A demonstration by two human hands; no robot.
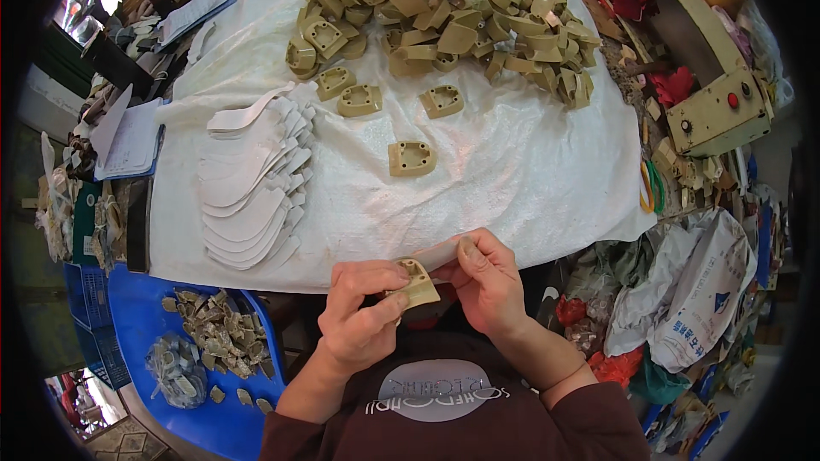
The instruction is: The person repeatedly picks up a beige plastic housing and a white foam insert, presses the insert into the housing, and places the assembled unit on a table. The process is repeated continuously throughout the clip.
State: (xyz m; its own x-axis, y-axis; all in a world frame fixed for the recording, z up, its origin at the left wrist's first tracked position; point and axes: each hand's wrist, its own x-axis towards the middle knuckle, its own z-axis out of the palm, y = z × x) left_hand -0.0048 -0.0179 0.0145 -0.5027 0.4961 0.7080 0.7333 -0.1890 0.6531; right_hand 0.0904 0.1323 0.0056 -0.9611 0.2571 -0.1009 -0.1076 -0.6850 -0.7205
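My left hand [367,303] grips a tan shoe heel [416,285], its hollowed, holed face turned partly up. In my right hand [487,282], thumb and fingers pinch a pale heel-cover strip [437,253] that runs toward the heel; whether it touches the heel I cannot tell. Both hands are held close together over the near edge of the table. Beyond them one heel [412,159] lies on the white sheet [512,196], with several more farther off. To the left is a fanned stack of curved white heel-cover pieces [243,196].
A large pile of tan heels [453,17] covers the far side of the table. At lower left, a blue tray [141,316] holds loose heels and a clear bag [176,369]. A control box [719,111] and plastic sacks [696,290] stand right; papers [132,141] lie left.
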